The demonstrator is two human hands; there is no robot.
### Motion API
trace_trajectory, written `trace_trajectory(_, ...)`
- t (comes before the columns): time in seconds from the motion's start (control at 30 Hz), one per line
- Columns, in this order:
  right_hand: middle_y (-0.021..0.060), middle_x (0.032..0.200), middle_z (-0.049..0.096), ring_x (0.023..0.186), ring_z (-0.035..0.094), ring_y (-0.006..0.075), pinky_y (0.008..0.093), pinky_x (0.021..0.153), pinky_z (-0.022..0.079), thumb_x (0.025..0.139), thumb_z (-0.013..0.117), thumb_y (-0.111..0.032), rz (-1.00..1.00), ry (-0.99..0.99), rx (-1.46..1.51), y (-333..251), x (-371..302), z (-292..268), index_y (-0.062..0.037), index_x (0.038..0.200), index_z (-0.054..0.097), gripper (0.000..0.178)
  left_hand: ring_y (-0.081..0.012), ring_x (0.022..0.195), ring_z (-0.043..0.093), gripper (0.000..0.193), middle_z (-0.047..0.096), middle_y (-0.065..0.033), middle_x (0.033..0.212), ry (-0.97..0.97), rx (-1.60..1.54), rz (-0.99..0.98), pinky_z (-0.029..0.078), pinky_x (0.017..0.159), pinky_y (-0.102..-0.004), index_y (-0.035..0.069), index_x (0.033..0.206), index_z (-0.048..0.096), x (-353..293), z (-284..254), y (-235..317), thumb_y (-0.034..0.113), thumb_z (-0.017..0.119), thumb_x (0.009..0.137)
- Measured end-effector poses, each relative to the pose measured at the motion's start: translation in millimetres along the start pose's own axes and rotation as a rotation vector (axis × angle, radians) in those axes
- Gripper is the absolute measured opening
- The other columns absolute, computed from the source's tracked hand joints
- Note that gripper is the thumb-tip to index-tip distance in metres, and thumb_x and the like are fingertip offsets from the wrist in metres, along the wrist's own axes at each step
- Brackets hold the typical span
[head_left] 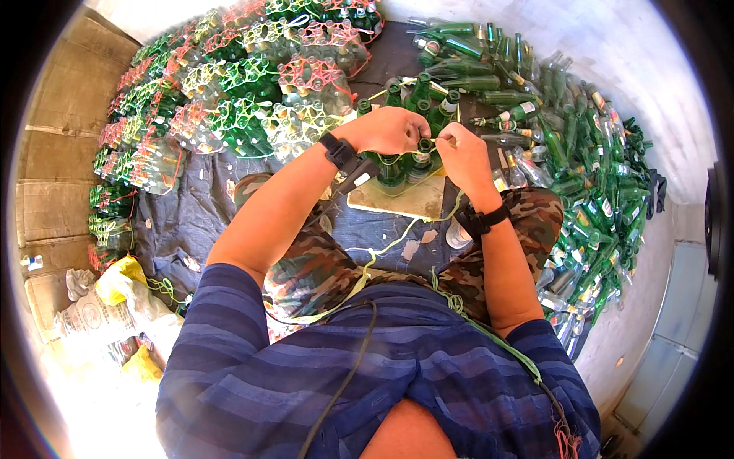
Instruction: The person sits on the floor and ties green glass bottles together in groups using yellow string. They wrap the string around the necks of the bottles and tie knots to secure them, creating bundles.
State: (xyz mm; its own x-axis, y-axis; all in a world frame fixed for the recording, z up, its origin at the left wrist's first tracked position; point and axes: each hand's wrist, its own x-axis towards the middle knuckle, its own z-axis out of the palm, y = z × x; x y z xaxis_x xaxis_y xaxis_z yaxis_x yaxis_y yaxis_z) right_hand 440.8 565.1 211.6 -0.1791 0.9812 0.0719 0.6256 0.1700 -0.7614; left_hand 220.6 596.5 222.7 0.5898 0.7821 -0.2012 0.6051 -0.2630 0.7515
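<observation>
A cluster of green glass bottles [392, 177] stands upright on a pale flat board [397, 203] in front of me. My left hand [391, 130] is closed at the neck of a near bottle, fingers curled on a thin yellow-green cord. My right hand [462, 153] pinches the same cord [391, 159] just to the right of that bottle's mouth. The cord runs across the bottle necks between my hands. More yellow-green cord [409, 232] trails over the floor to my lap. My fingers partly hide the bottle necks.
Bundled bottles with red, yellow and green cord webbing [245, 115] fill the far left. Loose green bottles [569, 153] are heaped along the right wall. Bags [115, 306] lie at the left. Green cord [489, 333] hangs over my shirt; dark sheeting [191, 222] covers the floor.
</observation>
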Motion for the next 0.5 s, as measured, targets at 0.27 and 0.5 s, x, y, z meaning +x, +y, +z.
trace_trajectory(0.27, 0.015, 0.08, 0.069, 0.071, 0.067, 0.0272, 0.0364, 0.069, 0.052, 0.092, 0.066, -0.015, 0.022, -0.053, 0.11, 8, -2, -5, -0.0012, 0.097, 0.066, 0.014, -0.0223, 0.086, 0.068, 0.045, 0.071, -0.004, 0.102, 0.003, 0.027, 0.036, 0.053, 0.078, -0.0363, 0.01, 0.129, 0.068, -4, 0, 0, 0.016, 0.073, 0.085)
trace_trajectory(0.5, 0.0107, 0.078, 0.068, 0.069, 0.062, 0.0195, 0.0336, 0.067, 0.051, 0.091, 0.065, -0.016, 0.113, -0.109, 0.143, 21, -4, -5, 0.0004, 0.095, 0.066, 0.017, -0.0229, 0.088, 0.068, 0.048, 0.071, -0.0044, 0.104, -0.014, 0.055, 0.038, 0.053, 0.08, -0.0367, 0.01, 0.132, 0.068, -1, 0, -3, 0.017, 0.073, 0.085)
